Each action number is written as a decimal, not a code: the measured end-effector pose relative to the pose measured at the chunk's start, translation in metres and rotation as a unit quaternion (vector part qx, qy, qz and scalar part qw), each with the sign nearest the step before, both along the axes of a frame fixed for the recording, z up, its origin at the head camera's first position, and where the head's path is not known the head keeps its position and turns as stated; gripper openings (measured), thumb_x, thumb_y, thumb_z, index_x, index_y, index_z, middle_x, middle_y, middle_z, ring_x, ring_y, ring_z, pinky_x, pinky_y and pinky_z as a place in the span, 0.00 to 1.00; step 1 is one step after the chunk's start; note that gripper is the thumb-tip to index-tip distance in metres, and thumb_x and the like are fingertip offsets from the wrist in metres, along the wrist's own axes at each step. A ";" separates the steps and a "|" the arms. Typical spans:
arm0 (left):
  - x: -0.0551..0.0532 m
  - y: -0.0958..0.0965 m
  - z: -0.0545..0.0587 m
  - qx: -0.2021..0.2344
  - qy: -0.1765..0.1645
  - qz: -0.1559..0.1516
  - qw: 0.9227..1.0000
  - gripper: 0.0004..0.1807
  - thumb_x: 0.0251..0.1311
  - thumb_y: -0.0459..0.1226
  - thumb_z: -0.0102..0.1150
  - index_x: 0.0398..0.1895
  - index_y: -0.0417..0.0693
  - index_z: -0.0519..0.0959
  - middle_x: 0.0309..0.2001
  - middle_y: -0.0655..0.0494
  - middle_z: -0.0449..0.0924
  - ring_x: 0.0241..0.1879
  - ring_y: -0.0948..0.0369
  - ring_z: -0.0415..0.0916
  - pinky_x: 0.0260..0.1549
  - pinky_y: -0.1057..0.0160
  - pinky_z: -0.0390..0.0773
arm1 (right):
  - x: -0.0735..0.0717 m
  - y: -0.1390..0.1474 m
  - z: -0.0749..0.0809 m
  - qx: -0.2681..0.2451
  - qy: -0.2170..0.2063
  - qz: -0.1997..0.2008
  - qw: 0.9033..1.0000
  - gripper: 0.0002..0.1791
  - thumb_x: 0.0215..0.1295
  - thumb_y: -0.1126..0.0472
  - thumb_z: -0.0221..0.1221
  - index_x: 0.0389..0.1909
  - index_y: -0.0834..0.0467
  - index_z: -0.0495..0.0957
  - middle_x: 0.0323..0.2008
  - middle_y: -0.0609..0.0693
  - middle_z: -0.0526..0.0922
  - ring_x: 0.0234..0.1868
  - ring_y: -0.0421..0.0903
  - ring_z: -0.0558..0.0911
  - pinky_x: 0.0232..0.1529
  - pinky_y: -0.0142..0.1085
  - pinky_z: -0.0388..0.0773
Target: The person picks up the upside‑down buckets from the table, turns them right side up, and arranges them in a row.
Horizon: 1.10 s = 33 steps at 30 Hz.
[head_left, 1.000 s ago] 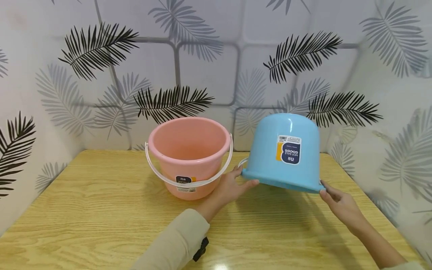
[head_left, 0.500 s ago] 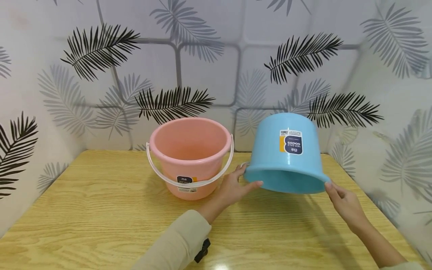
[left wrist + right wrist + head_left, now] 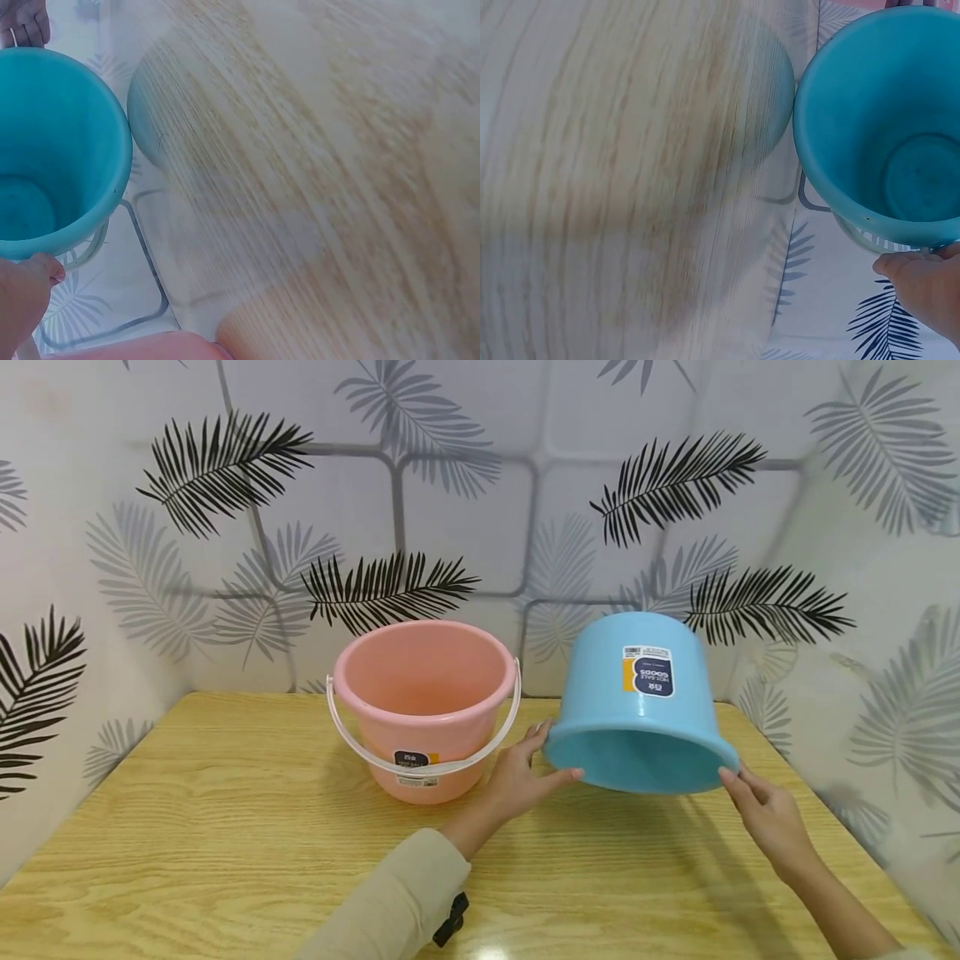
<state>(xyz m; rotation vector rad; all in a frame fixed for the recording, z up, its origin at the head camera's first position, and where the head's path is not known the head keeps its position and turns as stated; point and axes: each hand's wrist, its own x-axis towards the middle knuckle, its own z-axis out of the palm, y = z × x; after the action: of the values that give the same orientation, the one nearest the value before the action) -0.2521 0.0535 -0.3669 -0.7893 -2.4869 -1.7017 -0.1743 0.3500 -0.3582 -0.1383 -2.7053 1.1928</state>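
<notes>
A blue bucket (image 3: 600, 685) is held upside down over the right part of the table, its mouth tipped toward me. My left hand (image 3: 521, 781) grips the rim on its left side, thumb in front and fingers behind. At the opposite side my right hand (image 3: 772, 822) pinches the rim between thumb and fingers. Both wrist views look into the bucket's hollow inside (image 3: 60, 142). Its white handle (image 3: 859, 234) hangs at the far side of the rim. Left of it, a pink bucket (image 3: 423, 735) stands upright with its white handle lowered in front.
The wood-grain table (image 3: 225, 827) reaches back to a wall with leaf-patterned covering (image 3: 465, 527). My left forearm passes close in front of the pink bucket. A small black object (image 3: 452, 920) shows at the left sleeve.
The blue bucket has tilted so that its mouth turns more toward me and its inside shows. My right hand has shifted slightly right with the rim. The pink bucket stays put.
</notes>
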 end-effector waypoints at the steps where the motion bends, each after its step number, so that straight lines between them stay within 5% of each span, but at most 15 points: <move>1: 0.000 0.000 0.000 0.000 0.000 0.000 1.000 0.43 0.53 0.45 0.66 0.70 0.43 0.57 0.69 0.45 0.57 0.72 0.51 0.48 0.66 0.46 0.57 | 0.000 0.000 -0.001 0.001 0.000 -0.003 1.000 0.35 0.72 0.45 0.38 0.69 0.64 0.49 0.28 0.62 0.78 0.25 0.40 0.69 0.27 0.34 0.66; 4: 0.000 -0.001 0.000 -0.001 0.002 0.002 1.000 0.43 0.53 0.45 0.65 0.70 0.44 0.57 0.69 0.45 0.57 0.71 0.50 0.49 0.66 0.46 0.58 | 0.000 0.002 -0.002 0.009 0.002 -0.008 1.000 0.34 0.71 0.45 0.39 0.69 0.63 0.49 0.52 0.68 0.74 0.34 0.35 0.71 0.34 0.31 0.67; 6: 0.000 -0.001 0.000 -0.001 0.005 0.004 1.000 0.43 0.53 0.45 0.65 0.70 0.44 0.57 0.69 0.44 0.57 0.71 0.50 0.49 0.65 0.46 0.59 | -0.001 0.003 -0.001 0.003 -0.002 -0.009 1.000 0.34 0.71 0.44 0.39 0.70 0.62 0.49 0.54 0.68 0.74 0.34 0.28 0.70 0.33 0.24 0.66; 9: -0.001 0.000 0.000 -0.002 0.003 0.005 1.000 0.42 0.53 0.46 0.65 0.70 0.46 0.57 0.69 0.45 0.57 0.71 0.49 0.50 0.65 0.46 0.60 | -0.001 0.005 -0.001 -0.001 -0.004 -0.009 1.000 0.34 0.71 0.45 0.39 0.69 0.62 0.49 0.62 0.65 0.67 0.52 0.32 0.73 0.35 0.18 0.67; 12: -0.001 0.000 0.001 0.002 0.000 0.004 1.000 0.42 0.53 0.46 0.64 0.70 0.47 0.57 0.68 0.45 0.59 0.71 0.49 0.51 0.64 0.46 0.61 | 0.000 0.003 0.000 -0.012 -0.009 -0.004 1.000 0.35 0.72 0.45 0.39 0.70 0.63 0.47 0.64 0.68 0.60 0.63 0.53 0.67 0.50 0.32 0.76; 16: 0.001 0.001 0.003 0.014 -0.005 -0.001 1.000 0.40 0.55 0.45 0.63 0.70 0.46 0.58 0.68 0.45 0.61 0.71 0.49 0.51 0.64 0.47 0.61 | 0.002 0.001 0.000 -0.028 -0.011 0.004 1.000 0.36 0.72 0.45 0.39 0.70 0.64 0.44 0.67 0.70 0.53 0.65 0.70 0.56 0.58 0.64 0.60; 33: 0.002 0.003 0.001 0.024 0.004 -0.010 1.000 0.42 0.55 0.44 0.63 0.70 0.45 0.56 0.70 0.47 0.56 0.69 0.50 0.57 0.62 0.49 0.65 | 0.003 -0.002 0.002 -0.027 0.005 -0.008 1.000 0.37 0.70 0.43 0.42 0.70 0.59 0.44 0.70 0.64 0.47 0.67 0.71 0.51 0.58 0.67 0.57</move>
<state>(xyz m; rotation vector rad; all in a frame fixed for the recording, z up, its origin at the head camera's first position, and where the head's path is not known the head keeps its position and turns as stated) -0.2501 0.0562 -0.3659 -0.8175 -2.4300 -1.7540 -0.1710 0.3484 -0.3565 -0.1622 -2.6596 1.2598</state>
